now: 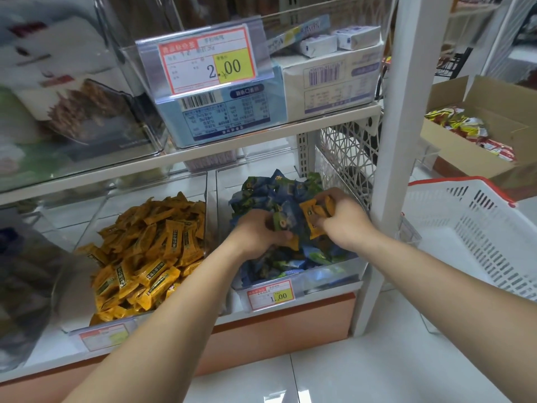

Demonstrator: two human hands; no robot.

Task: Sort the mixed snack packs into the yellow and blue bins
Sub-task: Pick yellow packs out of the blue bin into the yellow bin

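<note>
Two clear bins stand side by side on the bottom shelf. The left bin [87, 225] holds a heap of yellow snack packs [151, 257]. The right bin [328, 277] holds blue snack packs [270, 196] piled high. Both my hands are inside the right bin, over the blue pile. My right hand [340, 219] grips a few yellow packs [312, 216] pulled from among the blue ones. My left hand [261, 231] curls round a small pack with a yellow-green face [280, 222], and a yellow corner shows under its fingers.
A white shelf post [392, 158] rises just right of my right hand. A white plastic basket with a red rim [470, 225] sits on the floor at right, with an open cardboard box of snacks [476, 132] behind it. An upper shelf [203, 149] with price tags overhangs both bins.
</note>
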